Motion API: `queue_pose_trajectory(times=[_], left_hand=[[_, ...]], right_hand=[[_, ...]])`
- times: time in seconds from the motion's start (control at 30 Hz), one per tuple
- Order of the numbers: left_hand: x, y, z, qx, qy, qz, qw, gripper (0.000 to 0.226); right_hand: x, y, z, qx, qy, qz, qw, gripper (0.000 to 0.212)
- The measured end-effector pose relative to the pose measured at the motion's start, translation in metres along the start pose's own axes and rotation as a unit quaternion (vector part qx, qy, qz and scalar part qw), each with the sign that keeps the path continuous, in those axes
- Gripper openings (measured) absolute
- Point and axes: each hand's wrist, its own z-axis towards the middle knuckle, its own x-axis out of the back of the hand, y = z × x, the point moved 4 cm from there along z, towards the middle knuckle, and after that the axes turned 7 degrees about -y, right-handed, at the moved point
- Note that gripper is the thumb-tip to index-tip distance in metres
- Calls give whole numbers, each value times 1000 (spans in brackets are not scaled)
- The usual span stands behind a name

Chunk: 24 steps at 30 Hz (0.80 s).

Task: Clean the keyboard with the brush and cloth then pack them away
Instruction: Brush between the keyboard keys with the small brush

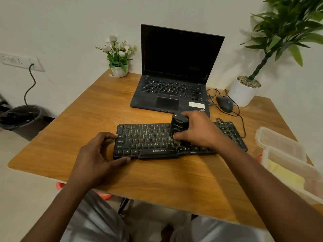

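A black keyboard point(150, 142) with yellow lettering lies across the middle of the wooden table point(87, 119). My right hand point(197, 130) grips a black brush point(179, 124) and holds its pale bristles down on the keys right of the keyboard's centre. My left hand point(97, 154) holds the keyboard's left end, thumb along the front edge and fingers curled at the side. A yellow cloth point(286, 175) lies inside a clear plastic box point(297, 165) at the table's right edge.
An open black laptop point(174, 81) stands behind the keyboard. A wired mouse point(225, 103) and its cable lie to its right, beside a white plant pot point(243, 93). A small flower pot point(119, 70) sits at the back left. The box's clear lid point(277, 140) rests near the box. A bin point(22, 119) stands on the floor.
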Motion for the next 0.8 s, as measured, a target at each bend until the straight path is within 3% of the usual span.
queue_pose_trajectory(times=[0.17, 0.43, 0.67, 0.8], left_hand=[[1, 3, -1, 2, -1, -1, 1000, 79], [0, 1, 0, 1, -4, 1, 1000, 79], [0, -1, 0, -2, -2, 5, 1000, 80], [1, -1, 0, -1, -1, 2, 1000, 81]], right_hand=[[-4, -10, 8, 9, 19, 0, 1000, 53], [-14, -19, 5, 42, -56, -28, 997, 46], [-7, -16, 15, 40, -24, -53, 997, 53], [-16, -25, 15, 56, -49, -48, 996, 48]])
